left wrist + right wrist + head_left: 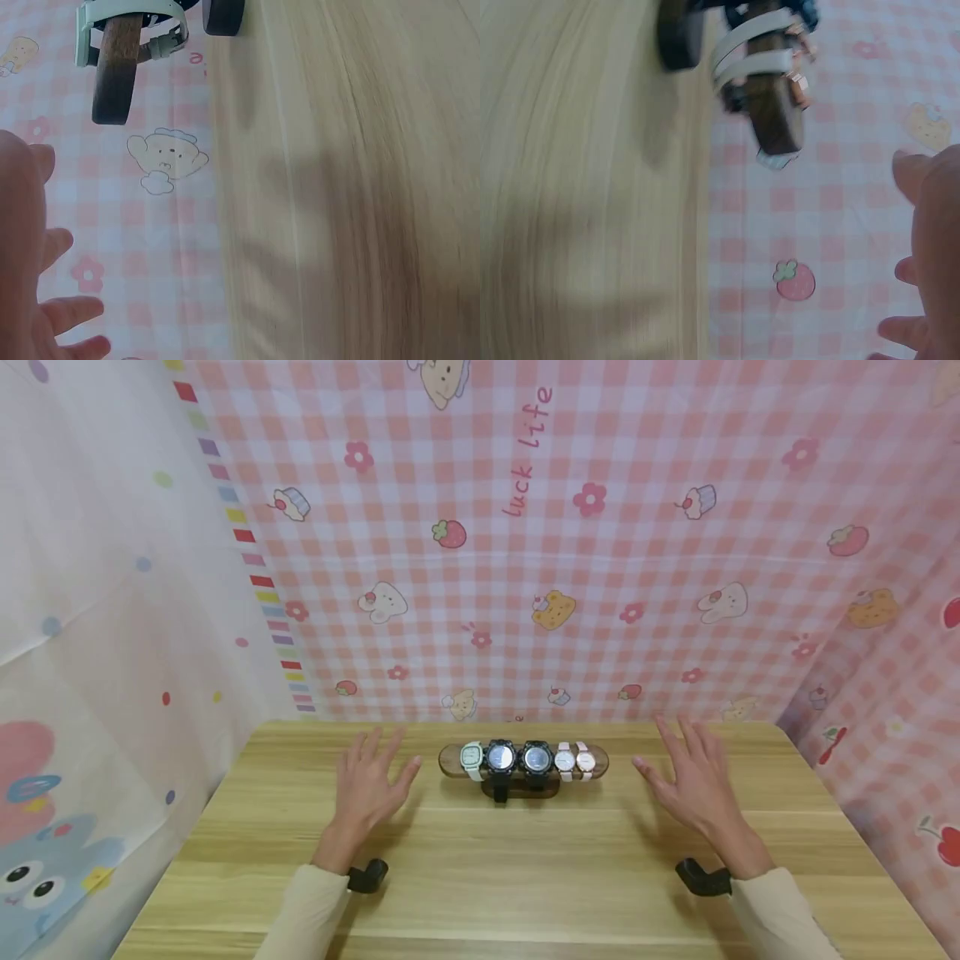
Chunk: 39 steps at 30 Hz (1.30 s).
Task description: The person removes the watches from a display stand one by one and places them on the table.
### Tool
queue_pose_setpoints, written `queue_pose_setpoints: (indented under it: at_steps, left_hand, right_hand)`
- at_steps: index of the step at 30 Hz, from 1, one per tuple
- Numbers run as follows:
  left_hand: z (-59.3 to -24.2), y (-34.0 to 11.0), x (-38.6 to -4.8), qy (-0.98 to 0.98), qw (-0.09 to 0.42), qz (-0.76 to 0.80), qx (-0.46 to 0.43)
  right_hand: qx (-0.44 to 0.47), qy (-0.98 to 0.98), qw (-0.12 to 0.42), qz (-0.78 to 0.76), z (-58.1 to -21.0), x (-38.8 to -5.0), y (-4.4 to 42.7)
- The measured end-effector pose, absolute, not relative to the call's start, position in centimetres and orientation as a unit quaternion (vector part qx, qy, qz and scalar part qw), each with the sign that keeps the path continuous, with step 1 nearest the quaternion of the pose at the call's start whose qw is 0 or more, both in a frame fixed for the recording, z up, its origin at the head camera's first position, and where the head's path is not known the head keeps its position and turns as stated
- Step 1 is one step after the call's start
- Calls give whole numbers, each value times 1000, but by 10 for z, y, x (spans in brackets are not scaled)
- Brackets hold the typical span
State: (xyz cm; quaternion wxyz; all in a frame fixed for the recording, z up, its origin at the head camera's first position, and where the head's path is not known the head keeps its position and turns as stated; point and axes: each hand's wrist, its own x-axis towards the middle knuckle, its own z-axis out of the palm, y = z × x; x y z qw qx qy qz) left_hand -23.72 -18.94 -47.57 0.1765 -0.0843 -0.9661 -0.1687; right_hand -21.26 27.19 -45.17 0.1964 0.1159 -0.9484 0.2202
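Note:
A dark wooden watch stand (450,762) bears several watches: a mint green one (472,757) at the left, two black ones (501,757) in the middle, and two with light pink straps (565,762) at the right. To the left of the stand, the left hand (369,789) has its fingers spread and holds nothing. On the other side the right hand (693,785) is likewise spread, apart from the stand. The left wrist view shows the mint strap (135,9) round the stand's end (116,82); the right wrist view shows two pale straps (761,64) round the other end (776,120).
The stand rests near the back edge of a light wooden table (525,868). Behind it hangs a pink checked cloth (510,568) with printed figures, and a white printed cloth (97,610) hangs at the left. Black wrist mounts (367,877) sit at both sleeves.

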Motion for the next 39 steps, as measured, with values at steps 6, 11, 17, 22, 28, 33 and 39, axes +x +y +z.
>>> queue_pose_setpoints:
  at_steps: [6, 11, 17, 22, 28, 33, 39]
  left_hand:
    - [-477, -181, -241, -959, 155, -218, -90]
    - [-479, -173, -243, -940, 137, -294, -104]
    - [-481, -162, -246, -915, 105, -373, -113]
    - [-484, -154, -250, -896, 90, -415, -127]
    - [-488, -144, -249, -877, 67, -462, -115]
    - [-492, -139, -250, -873, 60, -469, -116]
    - [-492, -135, -248, -871, 53, -472, -126]
  right_hand:
    - [116, -931, 160, 306, -448, -216, 267]
    - [112, -924, 137, 340, -446, -217, 261]
    - [112, -907, 123, 387, -447, -219, 250]
    - [113, -896, 122, 411, -449, -222, 238]
    - [104, -892, 114, 424, -453, -224, 226]
    - [92, -886, 99, 443, -457, -225, 220]
    - [84, -888, 88, 443, -459, -224, 216]
